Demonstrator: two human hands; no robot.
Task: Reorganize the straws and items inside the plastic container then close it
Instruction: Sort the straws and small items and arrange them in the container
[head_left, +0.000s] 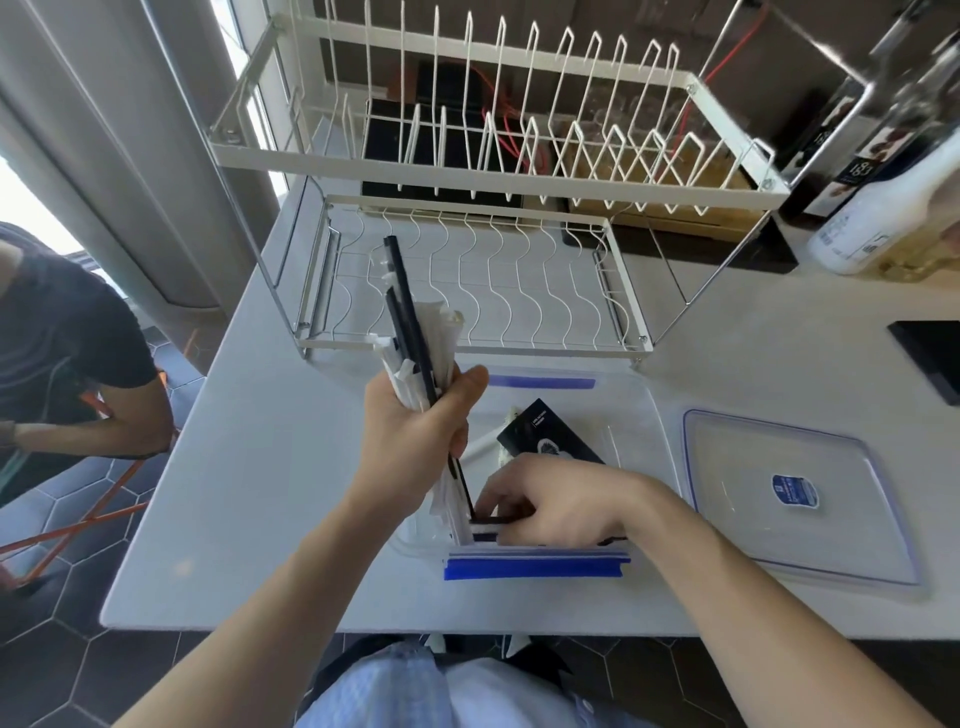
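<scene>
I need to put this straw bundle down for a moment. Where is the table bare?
Bare table lies left of the container, below the dish rack. Another bare strip runs between rack and lid. Inside the container is crowded: right hand, black packet, loose straws. The left hand grips the straw bundle.

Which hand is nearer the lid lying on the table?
Right. The right hand is inside the container, just left of the lid; the left hand holds straws farther left.
</scene>
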